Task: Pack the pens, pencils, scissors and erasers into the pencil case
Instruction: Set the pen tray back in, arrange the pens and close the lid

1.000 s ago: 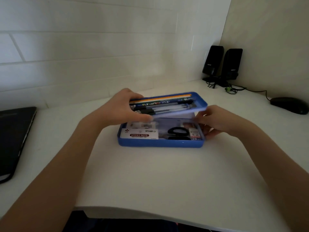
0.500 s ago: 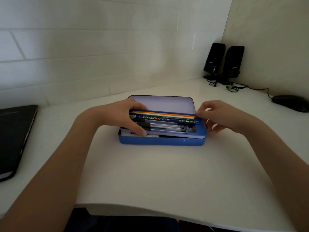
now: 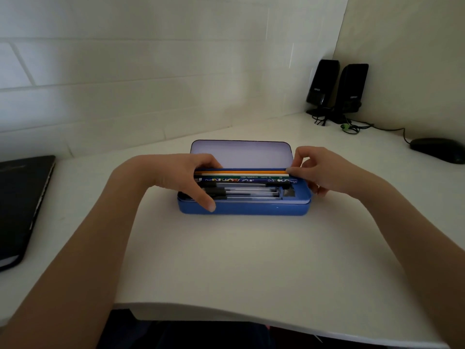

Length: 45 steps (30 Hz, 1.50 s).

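Head view: white desk [image 3: 226, 260], blue pencil case [image 3: 242, 208] open between both hands. Left hand [image 3: 186, 177] curls over its tray end, thumb on the front wall; right hand [image 3: 324, 172] pinches the far end. Pencils [image 3: 241, 173] and pens [image 3: 249, 192] lie between the fingertips.

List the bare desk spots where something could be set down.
Free: the desk between the pencil case and the near edge; also between the laptop and the left hand. Crowded: the back right corner, with speakers, cables and mouse.
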Each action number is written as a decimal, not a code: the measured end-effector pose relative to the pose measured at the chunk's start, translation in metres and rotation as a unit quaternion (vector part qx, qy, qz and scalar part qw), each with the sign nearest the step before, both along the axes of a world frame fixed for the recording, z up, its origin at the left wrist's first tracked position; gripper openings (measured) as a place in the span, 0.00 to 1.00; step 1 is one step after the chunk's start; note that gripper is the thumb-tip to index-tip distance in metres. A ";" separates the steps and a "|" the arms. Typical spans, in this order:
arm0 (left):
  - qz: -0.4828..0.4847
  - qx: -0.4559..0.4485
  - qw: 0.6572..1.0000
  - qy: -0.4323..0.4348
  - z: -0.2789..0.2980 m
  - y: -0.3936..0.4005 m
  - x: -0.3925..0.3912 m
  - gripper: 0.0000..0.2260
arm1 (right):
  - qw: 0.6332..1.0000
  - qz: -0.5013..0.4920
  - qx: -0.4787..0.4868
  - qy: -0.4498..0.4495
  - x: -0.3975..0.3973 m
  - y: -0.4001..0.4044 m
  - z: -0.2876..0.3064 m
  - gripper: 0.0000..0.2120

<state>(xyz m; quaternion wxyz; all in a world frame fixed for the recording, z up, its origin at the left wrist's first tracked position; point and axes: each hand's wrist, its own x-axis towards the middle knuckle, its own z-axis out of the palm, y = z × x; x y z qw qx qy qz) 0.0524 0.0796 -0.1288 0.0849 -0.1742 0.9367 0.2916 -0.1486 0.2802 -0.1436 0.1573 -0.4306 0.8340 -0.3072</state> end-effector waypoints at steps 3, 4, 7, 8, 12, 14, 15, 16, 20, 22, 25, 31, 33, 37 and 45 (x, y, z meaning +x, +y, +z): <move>-0.006 0.012 1.000 -0.011 0.000 -0.002 0.001 0.39 | 0.998 0.024 0.001 0.053 -0.001 -0.001 -0.005 0.10; -0.009 0.017 1.000 -0.015 0.000 -0.002 0.001 0.39 | 0.998 0.029 -0.004 0.059 -0.002 -0.001 -0.005 0.10; -0.014 0.034 0.999 -0.014 0.000 0.000 0.002 0.37 | 0.997 0.040 -0.011 0.072 -0.003 -0.001 -0.006 0.10; -0.012 0.035 0.999 -0.010 0.000 0.000 0.002 0.36 | 0.996 0.040 -0.012 0.075 -0.004 -0.002 -0.006 0.10; 0.005 0.008 1.000 0.021 -0.002 0.006 -0.003 0.36 | 0.990 0.011 -0.006 0.144 -0.010 0.000 -0.005 0.09; 0.011 -0.012 0.999 0.047 -0.008 0.013 -0.011 0.37 | 0.982 -0.019 -0.005 0.186 -0.017 0.003 -0.004 0.07; 0.008 -0.016 0.998 0.058 -0.011 0.016 -0.015 0.37 | 0.981 -0.031 -0.004 0.192 -0.020 0.005 -0.004 0.06; 0.002 -0.009 0.998 0.064 -0.012 0.018 -0.017 0.37 | 0.980 -0.040 -0.003 0.194 -0.023 0.007 -0.005 0.06; 0.012 0.110 0.986 0.125 -0.007 0.008 -0.009 0.30 | 0.976 -0.051 -0.028 0.210 -0.025 0.011 -0.001 0.05; 0.068 0.155 0.956 0.238 -0.001 -0.002 -0.003 0.15 | 0.976 -0.037 -0.073 0.204 -0.020 0.010 0.005 0.05; 0.160 0.133 0.921 0.328 0.002 -0.014 0.001 0.05 | 0.983 0.032 -0.097 0.155 -0.006 0.007 0.014 0.05; 0.127 0.095 0.974 0.162 -0.004 -0.011 -0.002 0.08 | 0.988 0.115 0.013 0.102 0.003 0.009 0.016 0.04; 0.109 0.112 0.980 0.122 -0.003 -0.011 -0.001 0.08 | 0.989 0.119 0.037 0.078 0.004 0.010 0.018 0.04; 0.110 0.127 0.982 0.092 -0.003 -0.011 -0.001 0.07 | 0.988 0.115 0.040 0.098 0.005 0.009 0.018 0.04; 0.129 0.133 0.976 0.113 -0.004 -0.009 -0.003 0.01 | 0.985 0.117 0.038 0.119 0.007 0.010 0.017 0.04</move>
